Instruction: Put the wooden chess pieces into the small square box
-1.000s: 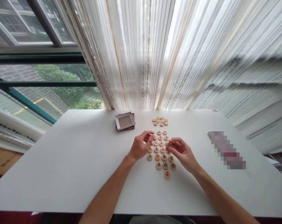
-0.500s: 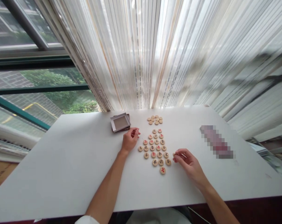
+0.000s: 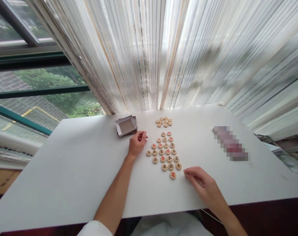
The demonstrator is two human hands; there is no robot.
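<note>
Round wooden xiangqi pieces (image 3: 163,151) with red and black characters lie face up in a tapering group of rows on the white table (image 3: 65,170). My left hand (image 3: 137,144) rests at that group's upper left, its fingers curled with no piece showing in them, close to a small cardboard box lid (image 3: 126,125). My right hand (image 3: 198,180) lies low on the table, fingers together and pointing left. Its fingertips stop just right of the lowest piece (image 3: 173,175), which bears a red character, and do not touch it.
Beyond the rows sits a small cluster of plain-backed wooden pieces (image 3: 163,122). A dark box (image 3: 133,130) lies under the lid. A pixelated, blurred object (image 3: 230,143) lies at the right. Sheer striped curtains (image 3: 149,55) and a window stand behind the table.
My right hand has moved away from the pieces toward the near table edge, and its fingers no longer pinch together. My left hand has barely moved. The view has tilted slightly upward.
</note>
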